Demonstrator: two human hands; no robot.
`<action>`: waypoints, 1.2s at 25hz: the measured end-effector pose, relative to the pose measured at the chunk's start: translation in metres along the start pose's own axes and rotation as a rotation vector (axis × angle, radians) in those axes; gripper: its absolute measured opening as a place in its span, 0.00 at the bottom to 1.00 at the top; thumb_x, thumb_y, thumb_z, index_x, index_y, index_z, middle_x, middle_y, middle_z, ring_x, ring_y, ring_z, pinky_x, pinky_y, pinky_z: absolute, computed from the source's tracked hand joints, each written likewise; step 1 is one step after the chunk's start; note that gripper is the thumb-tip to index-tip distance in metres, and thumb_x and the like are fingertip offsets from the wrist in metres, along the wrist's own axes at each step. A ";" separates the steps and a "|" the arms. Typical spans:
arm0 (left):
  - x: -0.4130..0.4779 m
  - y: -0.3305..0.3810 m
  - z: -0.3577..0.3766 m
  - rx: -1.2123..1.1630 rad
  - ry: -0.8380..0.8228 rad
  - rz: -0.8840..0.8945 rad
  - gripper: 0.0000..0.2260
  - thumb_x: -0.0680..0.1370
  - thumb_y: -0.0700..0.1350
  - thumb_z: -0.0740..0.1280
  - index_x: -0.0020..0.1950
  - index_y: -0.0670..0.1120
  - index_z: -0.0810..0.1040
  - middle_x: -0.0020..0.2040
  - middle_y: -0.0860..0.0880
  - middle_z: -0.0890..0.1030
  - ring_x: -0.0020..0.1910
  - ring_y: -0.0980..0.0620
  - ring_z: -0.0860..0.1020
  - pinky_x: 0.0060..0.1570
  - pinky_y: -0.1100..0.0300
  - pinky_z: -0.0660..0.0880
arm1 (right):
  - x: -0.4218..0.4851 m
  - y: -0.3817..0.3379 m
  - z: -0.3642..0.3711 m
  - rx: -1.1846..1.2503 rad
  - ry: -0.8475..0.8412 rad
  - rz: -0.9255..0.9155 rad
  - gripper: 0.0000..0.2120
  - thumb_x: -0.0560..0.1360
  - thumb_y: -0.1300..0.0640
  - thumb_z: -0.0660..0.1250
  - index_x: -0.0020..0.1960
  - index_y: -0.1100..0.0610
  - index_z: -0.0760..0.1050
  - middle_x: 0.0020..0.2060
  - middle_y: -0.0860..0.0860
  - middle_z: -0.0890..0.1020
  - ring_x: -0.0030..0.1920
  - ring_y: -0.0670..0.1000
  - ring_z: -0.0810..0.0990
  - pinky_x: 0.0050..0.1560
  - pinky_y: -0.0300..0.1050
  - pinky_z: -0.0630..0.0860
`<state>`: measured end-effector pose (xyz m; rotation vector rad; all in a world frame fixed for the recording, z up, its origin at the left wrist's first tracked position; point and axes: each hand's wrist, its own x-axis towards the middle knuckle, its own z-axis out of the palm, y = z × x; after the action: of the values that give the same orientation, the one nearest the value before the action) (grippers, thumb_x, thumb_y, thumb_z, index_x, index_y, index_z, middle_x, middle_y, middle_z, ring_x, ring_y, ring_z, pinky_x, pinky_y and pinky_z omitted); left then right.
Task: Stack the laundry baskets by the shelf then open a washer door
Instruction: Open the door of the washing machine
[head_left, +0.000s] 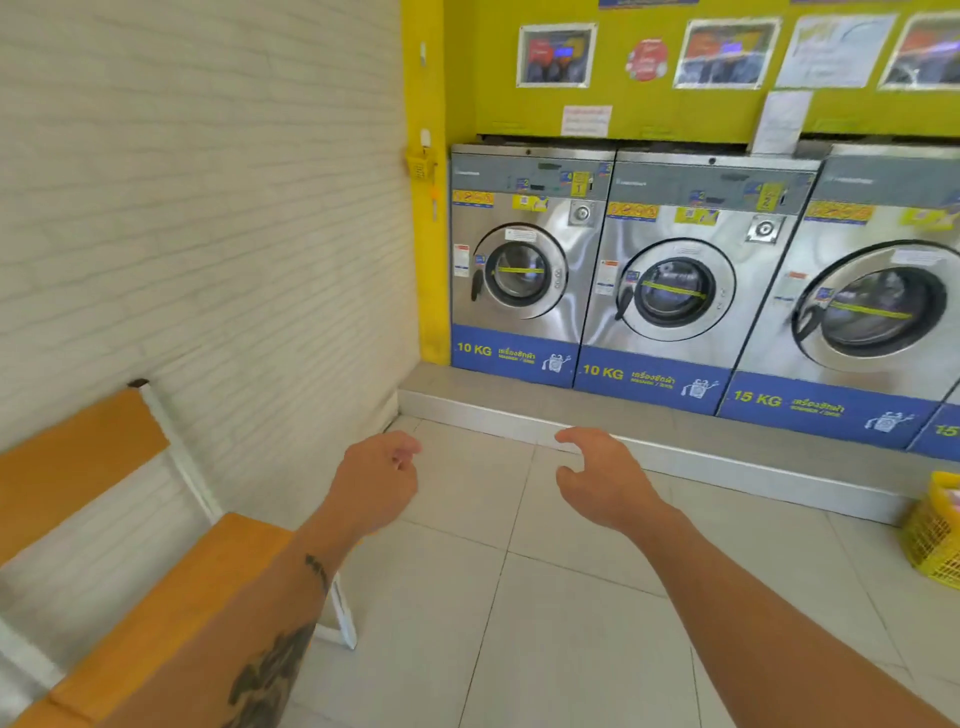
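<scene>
Three steel front-load washers stand in a row on a raised step against the yellow wall. The left 10 KG washer (524, 260) has its round door (519, 273) closed, as do the middle washer (675, 291) and the 15 KG washer (878, 312). A yellow laundry basket (932, 530) sits on the floor at the right edge, partly cut off. My left hand (379, 480) and my right hand (602, 478) hover over the tiled floor in front of me, both empty with fingers loosely curled, well short of the washers. No shelf is in view.
An orange and white bench (156, 597) stands along the white brick wall on my left. A grey raised step (649, 441) runs under the washers. Posters hang on the yellow wall above the machines.
</scene>
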<state>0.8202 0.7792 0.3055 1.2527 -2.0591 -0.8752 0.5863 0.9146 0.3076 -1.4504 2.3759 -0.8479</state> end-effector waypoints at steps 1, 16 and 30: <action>0.029 0.011 0.021 -0.006 -0.014 0.024 0.13 0.75 0.37 0.61 0.52 0.49 0.82 0.48 0.50 0.81 0.46 0.51 0.78 0.49 0.59 0.76 | 0.022 0.014 -0.008 -0.007 0.023 0.024 0.23 0.74 0.55 0.64 0.68 0.51 0.71 0.68 0.50 0.72 0.69 0.52 0.70 0.69 0.46 0.64; 0.410 0.188 0.295 0.103 -0.293 0.350 0.11 0.77 0.42 0.62 0.54 0.51 0.81 0.52 0.52 0.83 0.52 0.51 0.80 0.54 0.56 0.75 | 0.334 0.235 -0.143 0.011 0.272 0.336 0.23 0.74 0.55 0.65 0.69 0.51 0.70 0.69 0.51 0.72 0.69 0.53 0.70 0.68 0.49 0.66; 0.720 0.268 0.484 -0.034 -0.302 0.290 0.11 0.79 0.41 0.62 0.58 0.51 0.80 0.53 0.52 0.82 0.52 0.52 0.80 0.46 0.60 0.75 | 0.694 0.393 -0.208 0.049 0.131 0.276 0.24 0.74 0.54 0.64 0.70 0.49 0.67 0.67 0.50 0.71 0.59 0.56 0.77 0.57 0.54 0.77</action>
<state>0.0286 0.3343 0.3050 0.8121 -2.3741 -1.0021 -0.1365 0.5194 0.3148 -1.0447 2.5513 -0.9453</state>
